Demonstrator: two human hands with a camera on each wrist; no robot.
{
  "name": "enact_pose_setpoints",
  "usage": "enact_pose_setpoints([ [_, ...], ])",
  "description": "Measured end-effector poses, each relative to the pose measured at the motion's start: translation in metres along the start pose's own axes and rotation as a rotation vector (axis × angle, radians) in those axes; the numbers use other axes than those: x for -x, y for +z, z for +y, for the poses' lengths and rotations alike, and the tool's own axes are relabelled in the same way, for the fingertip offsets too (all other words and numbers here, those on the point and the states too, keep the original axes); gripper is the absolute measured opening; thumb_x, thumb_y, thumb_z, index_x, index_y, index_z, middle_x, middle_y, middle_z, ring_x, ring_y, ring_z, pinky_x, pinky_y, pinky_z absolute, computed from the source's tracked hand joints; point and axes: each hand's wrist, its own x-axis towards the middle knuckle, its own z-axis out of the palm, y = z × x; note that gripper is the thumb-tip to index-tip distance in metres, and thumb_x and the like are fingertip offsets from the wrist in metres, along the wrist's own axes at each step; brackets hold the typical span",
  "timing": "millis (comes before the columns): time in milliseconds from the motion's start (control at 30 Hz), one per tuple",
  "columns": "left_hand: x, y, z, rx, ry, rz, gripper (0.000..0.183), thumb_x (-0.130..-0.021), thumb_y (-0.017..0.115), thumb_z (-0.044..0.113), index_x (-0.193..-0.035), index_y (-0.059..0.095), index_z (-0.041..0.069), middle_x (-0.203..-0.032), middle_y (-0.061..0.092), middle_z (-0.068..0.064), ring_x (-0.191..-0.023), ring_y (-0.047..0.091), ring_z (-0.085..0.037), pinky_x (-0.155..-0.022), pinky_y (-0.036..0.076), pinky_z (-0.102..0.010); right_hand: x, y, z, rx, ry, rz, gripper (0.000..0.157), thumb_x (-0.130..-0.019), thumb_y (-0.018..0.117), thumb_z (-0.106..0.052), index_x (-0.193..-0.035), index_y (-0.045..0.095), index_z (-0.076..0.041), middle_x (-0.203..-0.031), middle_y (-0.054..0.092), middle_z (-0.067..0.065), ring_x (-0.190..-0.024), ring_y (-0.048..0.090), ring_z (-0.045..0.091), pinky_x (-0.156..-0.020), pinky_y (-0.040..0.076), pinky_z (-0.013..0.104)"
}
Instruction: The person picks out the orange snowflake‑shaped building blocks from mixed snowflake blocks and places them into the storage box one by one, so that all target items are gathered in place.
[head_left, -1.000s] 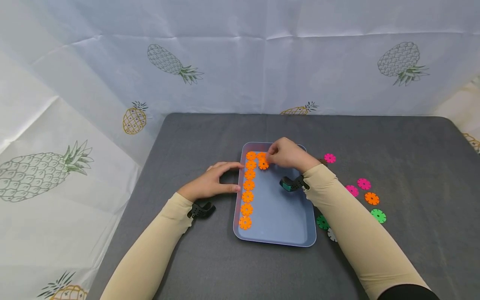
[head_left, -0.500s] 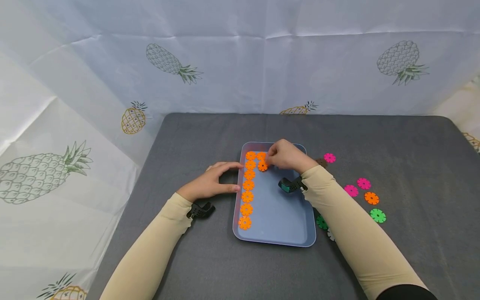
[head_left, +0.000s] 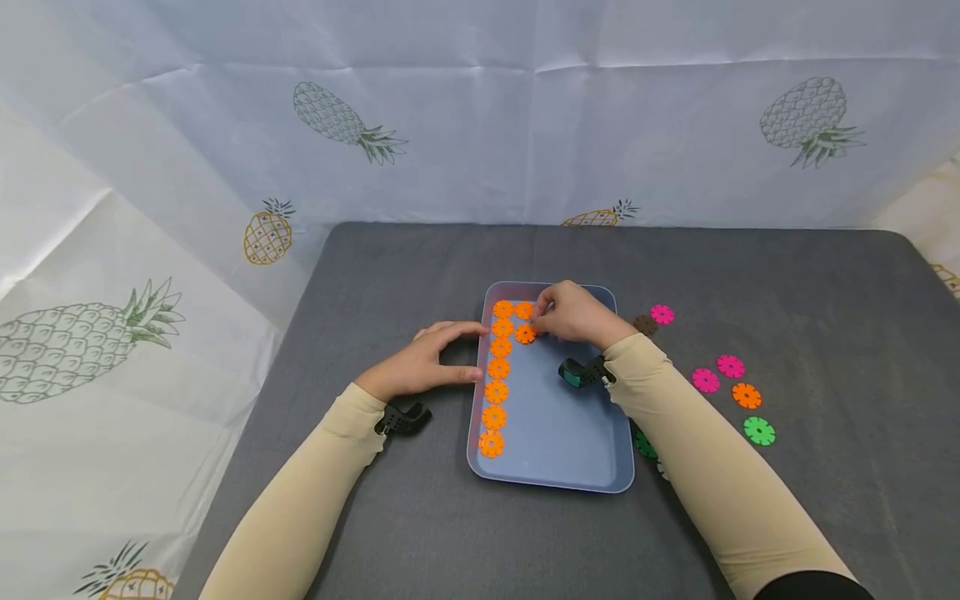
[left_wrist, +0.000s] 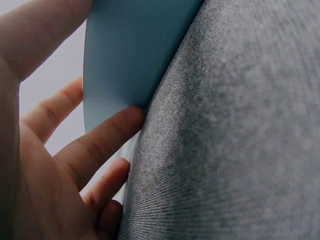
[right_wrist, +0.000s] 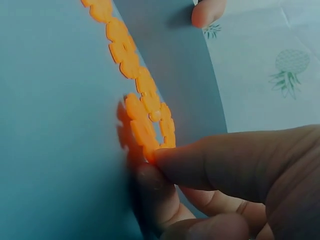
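My right hand [head_left: 576, 314] pinches an orange notched disc [right_wrist: 140, 125] between thumb and fingertip, just over the tray floor near its far left corner. A column of several orange discs [head_left: 496, 392] runs down the left side of the blue-grey tray [head_left: 562, 433]. One more orange disc [head_left: 523, 310] lies beside the top of that column, partly covered by my right fingers. At the tray's left wall, my left hand [head_left: 420, 362] rests with thumb and fingers spread, fingertips touching the outer side [left_wrist: 125, 55].
Right of the tray, loose discs lie on the grey table [head_left: 825, 333]: pink [head_left: 706, 381], orange [head_left: 746, 396], green [head_left: 759, 431] and brown [head_left: 645, 325]. My right forearm partly covers a darker green disc [head_left: 645, 444]. A pineapple-print cloth [head_left: 450, 167] hangs behind the table.
My right hand has come slightly nearer, and the pinched orange disc has shifted a little away from the top disc. The left hand stays at the tray wall.
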Motion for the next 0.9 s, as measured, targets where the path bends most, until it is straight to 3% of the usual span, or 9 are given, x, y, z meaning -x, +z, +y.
enact_pose_setpoints([
  [400,-0.0007,0.0002,-0.0007,-0.002,0.008,0.001,0.067,-0.094,0.080,0.041,-0.154,0.053,0.027,-0.154,0.053,0.008,-0.147,0.037,-0.021,-0.120,0.020,-0.054,-0.0027,0.0019,0.0023,0.036,-0.035,0.068,0.008,-0.096,0.073,-0.014,-0.092,0.071,-0.007,-0.086,0.069,0.008,-0.060,0.056,0.019,-0.059,0.049,0.032],
  [900,0.0002,-0.0001,-0.0002,0.003,0.007,0.003,0.067,-0.093,0.081,0.042,-0.153,0.054,0.027,-0.153,0.053,0.009,-0.147,0.038,-0.021,-0.120,0.020,-0.054,-0.0018,0.0036,0.0010,0.078,-0.046,0.083,0.013,-0.096,0.076,-0.017,-0.089,0.069,-0.007,-0.078,0.063,0.005,-0.064,0.052,0.020,-0.061,0.044,0.033],
])
